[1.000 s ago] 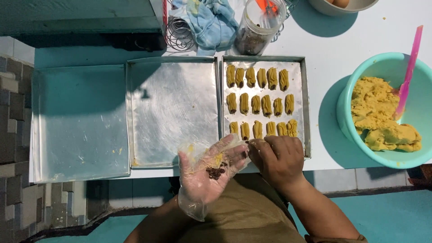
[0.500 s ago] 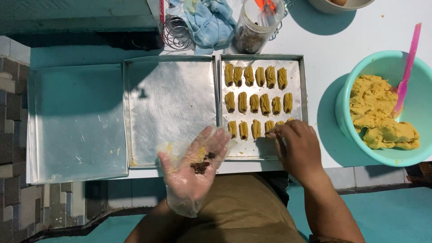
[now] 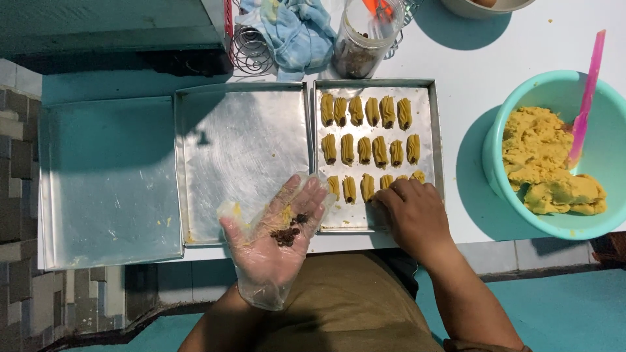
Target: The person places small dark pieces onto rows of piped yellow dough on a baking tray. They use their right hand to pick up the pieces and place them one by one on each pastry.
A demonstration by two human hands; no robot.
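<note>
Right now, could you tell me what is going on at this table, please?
A person is laying out shaped dough pieces on a baking tray. The right hand rests at the tray's third row. The left hand, in a clear plastic glove, is held palm up with dark bits on it. Two more trays lie to the left, and a teal bowl of dough stands on the right.

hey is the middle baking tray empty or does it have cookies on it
Empty of cookies. The middle tray shows bare metal with only a few crumbs, while the shaped dough pieces sit in rows on the tray to its right.
</note>
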